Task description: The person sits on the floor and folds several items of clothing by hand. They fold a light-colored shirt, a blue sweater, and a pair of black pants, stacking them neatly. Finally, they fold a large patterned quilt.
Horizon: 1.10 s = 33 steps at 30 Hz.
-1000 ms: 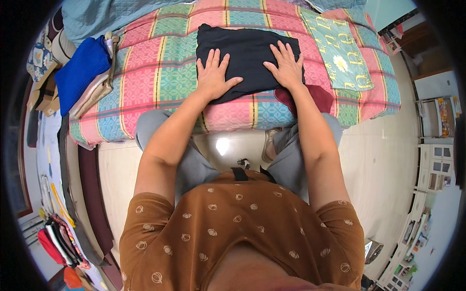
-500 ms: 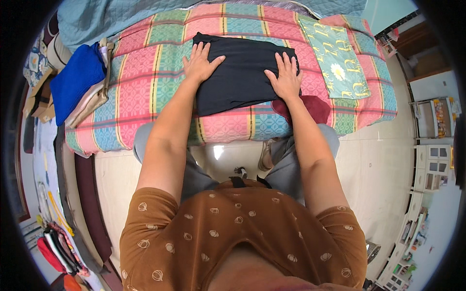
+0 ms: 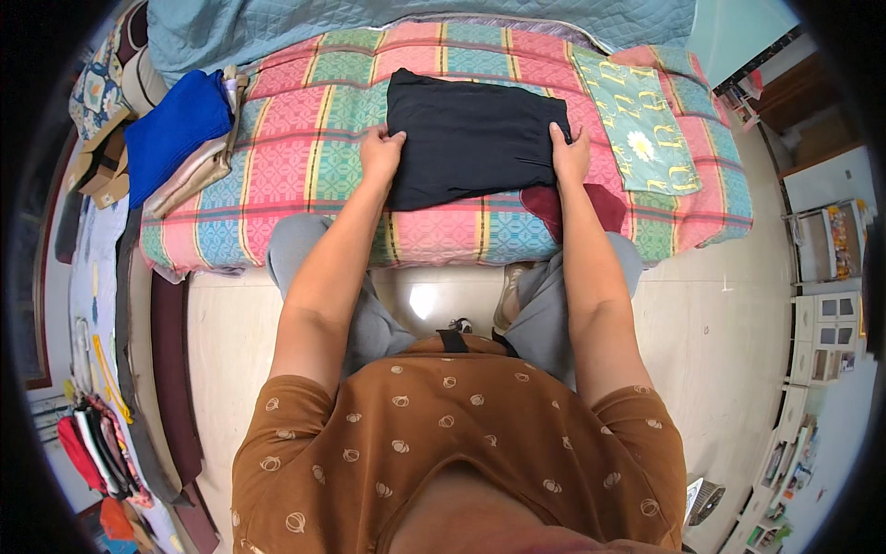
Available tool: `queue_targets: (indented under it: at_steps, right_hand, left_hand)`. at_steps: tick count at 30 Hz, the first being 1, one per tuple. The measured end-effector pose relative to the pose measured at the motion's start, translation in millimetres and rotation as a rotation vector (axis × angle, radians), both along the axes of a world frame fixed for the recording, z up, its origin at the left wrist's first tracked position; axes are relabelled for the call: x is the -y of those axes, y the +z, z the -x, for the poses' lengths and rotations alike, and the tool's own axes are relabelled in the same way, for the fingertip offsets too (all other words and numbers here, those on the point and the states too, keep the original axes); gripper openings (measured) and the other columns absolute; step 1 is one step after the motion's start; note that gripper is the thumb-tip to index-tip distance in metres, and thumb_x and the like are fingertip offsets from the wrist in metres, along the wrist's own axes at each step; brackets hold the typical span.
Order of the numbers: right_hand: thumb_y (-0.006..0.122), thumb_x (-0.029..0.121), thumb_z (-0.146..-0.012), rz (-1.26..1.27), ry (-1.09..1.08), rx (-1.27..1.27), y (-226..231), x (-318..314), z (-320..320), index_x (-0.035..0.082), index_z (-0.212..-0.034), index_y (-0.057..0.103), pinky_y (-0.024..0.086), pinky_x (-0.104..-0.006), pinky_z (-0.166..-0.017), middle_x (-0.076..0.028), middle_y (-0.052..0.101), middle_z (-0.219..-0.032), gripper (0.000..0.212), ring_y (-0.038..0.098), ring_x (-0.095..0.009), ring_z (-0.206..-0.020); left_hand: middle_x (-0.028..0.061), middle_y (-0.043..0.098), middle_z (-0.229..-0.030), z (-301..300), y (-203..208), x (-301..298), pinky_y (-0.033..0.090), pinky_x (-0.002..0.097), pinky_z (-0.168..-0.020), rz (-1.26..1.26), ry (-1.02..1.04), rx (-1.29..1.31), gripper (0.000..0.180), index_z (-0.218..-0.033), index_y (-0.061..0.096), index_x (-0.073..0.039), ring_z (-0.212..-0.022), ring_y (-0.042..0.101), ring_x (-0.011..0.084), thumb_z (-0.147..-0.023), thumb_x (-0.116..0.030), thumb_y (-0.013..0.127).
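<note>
A folded black garment (image 3: 475, 143) lies flat on the pink, green and blue plaid bedcover (image 3: 305, 111). My left hand (image 3: 380, 157) is closed on its left edge, thumb on top and fingers mostly hidden beneath. On the opposite side my right hand (image 3: 571, 155) grips the right edge the same way. A dark red cloth (image 3: 595, 208) sits partly under my right forearm, by the garment's near right corner.
At the bed's left end is a stack of folded clothes, a blue one (image 3: 180, 129) on top. A green daisy-printed cloth (image 3: 637, 120) lies to the right. An open cardboard box (image 3: 103, 166) stands beyond the stack. A teal quilt (image 3: 415, 14) runs along the far side.
My hands lay flat on top of the black garment with fingers spread. They have drawn back to its side edges and now hold them. The whole view has shifted slightly.
</note>
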State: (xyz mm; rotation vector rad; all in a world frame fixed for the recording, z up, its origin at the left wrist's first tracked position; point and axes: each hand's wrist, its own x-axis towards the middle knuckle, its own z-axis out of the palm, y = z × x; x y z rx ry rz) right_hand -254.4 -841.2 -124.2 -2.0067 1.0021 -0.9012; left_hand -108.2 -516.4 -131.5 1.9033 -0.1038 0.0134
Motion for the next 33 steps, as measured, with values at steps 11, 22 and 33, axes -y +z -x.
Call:
queue_targets:
  at_steps: [11,22,33]
  right_hand:
    - [0.082,0.028,-0.077,-0.697,0.306,0.033,7.9,24.2,10.6,-0.006,-0.118,0.065,0.055,-0.0414,-0.081,-0.019,0.07,-0.111,0.055,0.07,-0.029,-0.096]
    - [0.074,0.01,-0.082,-0.878,0.647,0.197,79.2,-43.6,-4.5,0.002,-0.128,0.055,0.058,-0.0378,-0.085,-0.014,0.067,-0.117,0.05,0.069,-0.026,-0.1]
    - [0.075,0.008,-0.084,-0.582,1.155,0.396,215.9,-274.9,-190.2,-0.001,-0.125,0.056,0.054,-0.0331,-0.089,-0.012,0.067,-0.114,0.046,0.066,-0.02,-0.099]
  left_hand:
    - [0.0208,0.071,-0.099,-3.9,11.5,4.8,0.059,0.0395,-0.071,0.238,-0.292,-0.44,0.045,-0.11,0.065,0.014,-0.081,0.072,0.0289,-0.082,-0.019,0.078]
    - [0.0155,0.07,-0.099,-22.4,74.6,-34.2,0.056,0.0347,-0.072,0.171,-0.307,-0.224,0.038,-0.113,0.063,0.006,-0.081,0.068,0.0246,-0.079,-0.009,0.072]
    - [0.0162,0.069,-0.095,-101.9,242.3,-303.1,0.059,0.0343,-0.069,0.217,-0.06,0.143,0.038,-0.112,0.061,0.008,-0.081,0.069,0.0225,-0.081,-0.012,0.073]
